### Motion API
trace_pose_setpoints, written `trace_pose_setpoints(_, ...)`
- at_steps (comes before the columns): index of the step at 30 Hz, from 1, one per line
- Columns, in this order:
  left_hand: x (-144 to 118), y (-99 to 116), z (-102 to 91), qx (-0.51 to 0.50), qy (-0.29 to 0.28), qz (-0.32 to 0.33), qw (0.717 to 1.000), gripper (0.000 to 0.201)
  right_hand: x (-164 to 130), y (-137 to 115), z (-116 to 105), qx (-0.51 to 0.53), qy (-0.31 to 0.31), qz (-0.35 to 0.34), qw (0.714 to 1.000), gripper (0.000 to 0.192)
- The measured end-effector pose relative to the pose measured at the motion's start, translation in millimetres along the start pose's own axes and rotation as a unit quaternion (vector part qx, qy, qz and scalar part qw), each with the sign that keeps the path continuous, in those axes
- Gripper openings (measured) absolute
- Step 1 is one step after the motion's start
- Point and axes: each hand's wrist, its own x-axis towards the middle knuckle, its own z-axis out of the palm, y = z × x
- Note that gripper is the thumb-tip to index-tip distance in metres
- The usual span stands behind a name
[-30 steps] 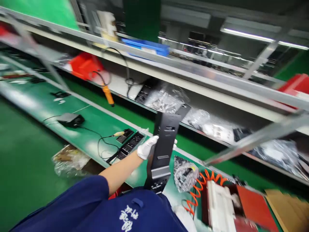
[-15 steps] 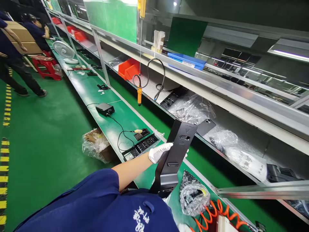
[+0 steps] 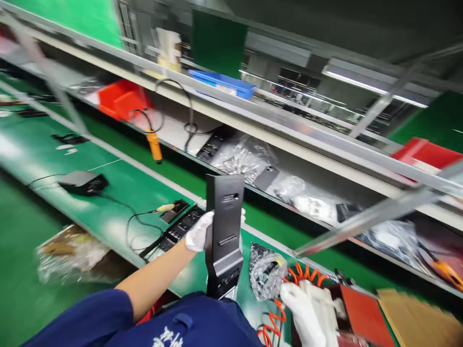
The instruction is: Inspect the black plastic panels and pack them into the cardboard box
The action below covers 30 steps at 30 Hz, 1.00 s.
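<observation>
My left hand (image 3: 199,232), in a white glove, grips a long black plastic cover (image 3: 226,217) by its sides. The cover stands nearly upright in front of my chest, with a slot near the top, a raised rib and a bent lower part. Fingertips show at its right edge. My right hand (image 3: 302,311), also in a white glove, is low on the right beside white pieces (image 3: 323,308) at a red box (image 3: 365,315). Blur hides whether its fingers grasp anything. A clear bag of parts (image 3: 266,272) and an orange coiled hose (image 3: 306,274) lie close to it.
On the green bench (image 3: 112,217) lie a black control box (image 3: 83,183), a cable and black panels (image 3: 181,226). An orange electric screwdriver (image 3: 154,145) hangs above. The shelf behind holds plastic bags (image 3: 246,154) and a phone (image 3: 266,177). Cardboard (image 3: 415,315) stands right; a frame post (image 3: 361,221) slants across.
The view has swung right. The black cover stands more upright, still in my left hand. My right hand, earlier barely visible at the bottom edge, now shows beside the red box.
</observation>
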Motion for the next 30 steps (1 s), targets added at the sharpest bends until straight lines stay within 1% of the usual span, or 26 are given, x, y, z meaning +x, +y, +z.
trace_pose_setpoints(2, 8.0, -5.3, 9.7, 0.005, 0.001, 0.017, 1.0, 0.078, 6.2, -12.9, -12.3, 0.091, 0.065, 0.034, 0.993, 0.028)
trace_pose_setpoints(3, 12.6, -10.5, 14.6, 0.007, 0.005, 0.023, 1.0, 0.081, 11.2, -25.8, -18.0, 0.169, 0.077, 0.042, 0.982, 0.028)
trace_pose_setpoints(5, 21.2, -25.5, 23.8, 0.011, 0.011, 0.005, 1.0, 0.084, 23.9, -61.8, -27.8, 0.315, 0.106, 0.036, 0.943, 0.03)
trace_pose_setpoints(6, 24.7, -34.6, 27.4, 0.011, 0.013, -0.015, 1.0, 0.083, 31.1, -82.4, -31.6, 0.362, 0.113, 0.02, 0.925, 0.033)
trace_pose_setpoints(8, 29.9, -53.4, 31.7, 0.013, 0.026, -0.045, 0.999, 0.072, 45.6, -121.9, -36.5, 0.404, 0.094, -0.011, 0.91, 0.038)
trace_pose_setpoints(9, 31.6, -62.2, 32.1, 0.016, 0.041, -0.046, 0.998, 0.064, 52.3, -138.3, -37.6, 0.414, 0.084, -0.023, 0.906, 0.04)
trace_pose_setpoints(10, 32.9, -70.1, 31.5, 0.02, 0.058, -0.045, 0.997, 0.058, 58.4, -151.4, -38.0, 0.416, 0.077, -0.027, 0.906, 0.041)
trace_pose_setpoints(12, 34.7, -82.3, 27.8, 0.027, 0.088, -0.047, 0.995, 0.05, 67.9, -167.4, -37.0, 0.391, 0.085, -0.031, 0.916, 0.04)
trace_pose_setpoints(14, 35.4, -88.8, 23.0, 0.027, 0.097, -0.074, 0.992, 0.048, 73.9, -172.0, -35.3, 0.336, 0.132, -0.041, 0.932, 0.036)
trace_pose_setpoints(16, 35.1, -90.3, 19.1, 0.02, 0.088, -0.094, 0.991, 0.042, 77.2, -170.9, -33.9, 0.284, 0.18, -0.062, 0.94, 0.032)
trace_pose_setpoints(17, 34.7, -89.9, 17.8, 0.018, 0.081, -0.097, 0.992, 0.039, 78.2, -169.7, -33.6, 0.268, 0.193, -0.071, 0.941, 0.031)
trace_pose_setpoints(20, 33.6, -87.7, 16.2, 0.023, 0.063, -0.092, 0.993, 0.035, 80.0, -167.5, -33.2, 0.235, 0.192, -0.083, 0.949, 0.033)
trace_pose_setpoints(24, 33.9, -88.2, 13.3, 0.031, 0.062, -0.065, 0.995, 0.036, 81.3, -167.6, -32.8, 0.197, 0.194, -0.088, 0.957, 0.037)
trace_pose_setpoints(27, 35.2, -90.1, 9.0, 0.026, 0.057, -0.064, 0.996, 0.032, 83.4, -166.9, -31.1, 0.196, 0.193, -0.079, 0.958, 0.038)
trace_pose_setpoints(30, 36.2, -91.6, 6.7, -0.007, 0.054, -0.073, 0.996, 0.028, 87.3, -164.8, -26.2, 0.203, 0.202, -0.064, 0.956, 0.037)
